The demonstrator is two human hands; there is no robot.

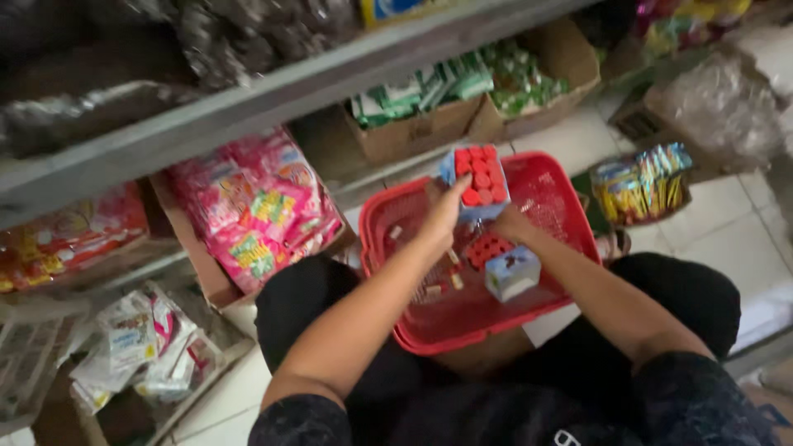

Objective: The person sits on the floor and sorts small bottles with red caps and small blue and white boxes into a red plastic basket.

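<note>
Both my hands are on one box of red-capped vials (pixel 481 177), which I hold up over the far side of the red plastic basket (pixel 570 248) on my lap. My left hand (pixel 444 216) grips its left edge with the thumb curled over the front; my right hand (pixel 514 225) supports it from below, though I cannot tell how those fingers are set. I count about ten red caps showing in the open top. One second box of the same kind (pixel 510 271) lies in the basket on its side, caps facing left. Two brown cartons of green packets (pixel 462 87) sit on the shelf beyond, and one carton of pink packets (pixel 256 211) stands to my left.
</note>
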